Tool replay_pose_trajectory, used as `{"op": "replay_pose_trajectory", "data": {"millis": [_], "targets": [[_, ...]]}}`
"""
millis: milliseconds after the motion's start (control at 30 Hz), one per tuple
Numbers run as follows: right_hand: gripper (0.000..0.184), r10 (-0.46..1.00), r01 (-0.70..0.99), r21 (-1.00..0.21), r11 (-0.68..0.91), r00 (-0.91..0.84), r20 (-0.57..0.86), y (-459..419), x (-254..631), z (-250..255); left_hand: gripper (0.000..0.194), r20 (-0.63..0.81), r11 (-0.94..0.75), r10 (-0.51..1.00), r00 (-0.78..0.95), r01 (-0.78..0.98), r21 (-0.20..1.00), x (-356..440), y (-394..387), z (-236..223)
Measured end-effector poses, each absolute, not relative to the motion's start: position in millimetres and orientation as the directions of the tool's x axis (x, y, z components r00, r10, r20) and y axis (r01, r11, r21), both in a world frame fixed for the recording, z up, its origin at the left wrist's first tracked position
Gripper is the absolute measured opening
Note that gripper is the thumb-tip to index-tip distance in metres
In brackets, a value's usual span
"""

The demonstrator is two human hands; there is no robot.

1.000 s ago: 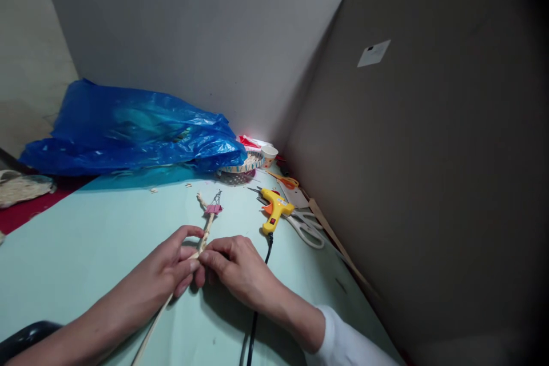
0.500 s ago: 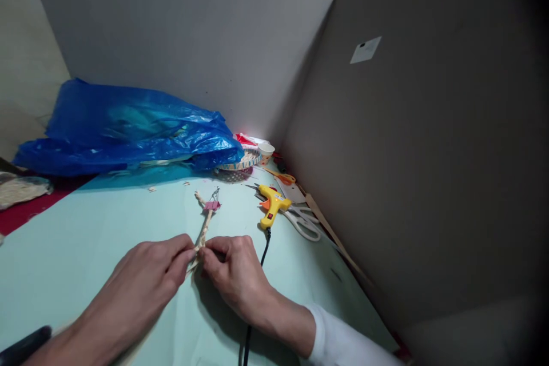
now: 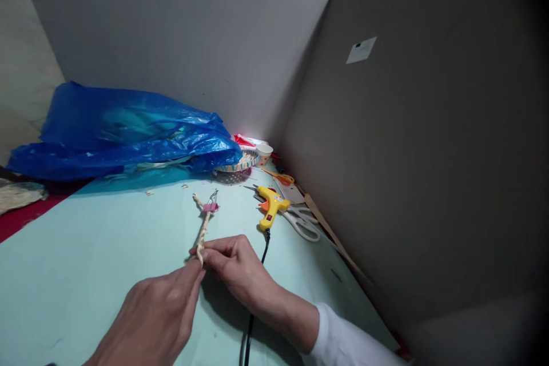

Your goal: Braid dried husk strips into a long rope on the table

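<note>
A pale braided cord (image 3: 203, 233) runs toward me from a pink binder clip (image 3: 210, 207), which grips it near its far end. My right hand (image 3: 241, 266) pinches the braid between thumb and forefinger from the right side. Just nearer to me, my left hand (image 3: 160, 309) has its fingers closed on the near end of the cord, where the strands are mostly hidden beneath it. The clip lies on the light green table covering (image 3: 107, 240).
A yellow glue gun (image 3: 273, 206) with a black cable lies right of the braid, beside grey-handled scissors (image 3: 304, 224). Orange-handled scissors (image 3: 283, 178), a paper cup (image 3: 265, 151) and a round basket (image 3: 240, 164) stand behind. A blue plastic bag (image 3: 128, 131) fills the back left. Grey panels enclose the back and right.
My left hand has moved down toward me and turned, with its fingers now at the near end of the braid. My right hand stays on the cord, almost in place.
</note>
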State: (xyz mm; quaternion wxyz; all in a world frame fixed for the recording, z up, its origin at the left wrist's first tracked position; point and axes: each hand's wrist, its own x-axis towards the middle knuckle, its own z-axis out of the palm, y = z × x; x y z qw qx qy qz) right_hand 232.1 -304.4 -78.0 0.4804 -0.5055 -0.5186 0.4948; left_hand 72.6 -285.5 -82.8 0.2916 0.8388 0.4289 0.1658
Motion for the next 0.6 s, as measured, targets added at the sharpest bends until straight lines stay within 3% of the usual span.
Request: {"op": "replay_pose_trajectory", "data": {"millis": [133,233,300,367,500,600], "targets": [[0.024,0.994,-0.043,-0.994,-0.102,-0.048,-0.1,-306.1,229.9,-71.6,0.054,-0.198,-0.617,0.729,0.656,0.754,0.227,82.9,-292.3,-70.6],[0.025,0.993,-0.035,-0.994,-0.107,-0.047,-0.105,-305.9,228.8,-73.7,0.06,-0.199,-0.649,0.737,0.646,0.758,0.061,90.8,-299.4,-73.5],[0.026,0.995,-0.02,-0.995,-0.093,-0.035,-0.092,-305.1,228.9,-77.5,0.057,-0.143,-0.679,0.726,0.673,0.734,0.01,92.2,-302.5,-80.8],[0.026,0.997,0.027,-0.997,-0.074,-0.021,-0.074,-305.0,230.0,-80.0,0.051,-0.106,-0.716,0.687,0.719,0.694,0.074,88.9,-301.3,-85.1],[0.024,0.998,0.153,-0.986,-0.059,-0.02,-0.063,-307.8,233.8,-76.6,0.02,0.074,-0.649,0.698,0.712,0.587,0.484,70.3,-279.2,-73.1],[0.028,0.998,0.198,-0.979,-0.051,-0.027,-0.058,-310.3,235.1,-72.3,0.035,0.208,-0.506,0.845,0.493,0.611,0.609,59.9,-252.2,-62.7]]}}
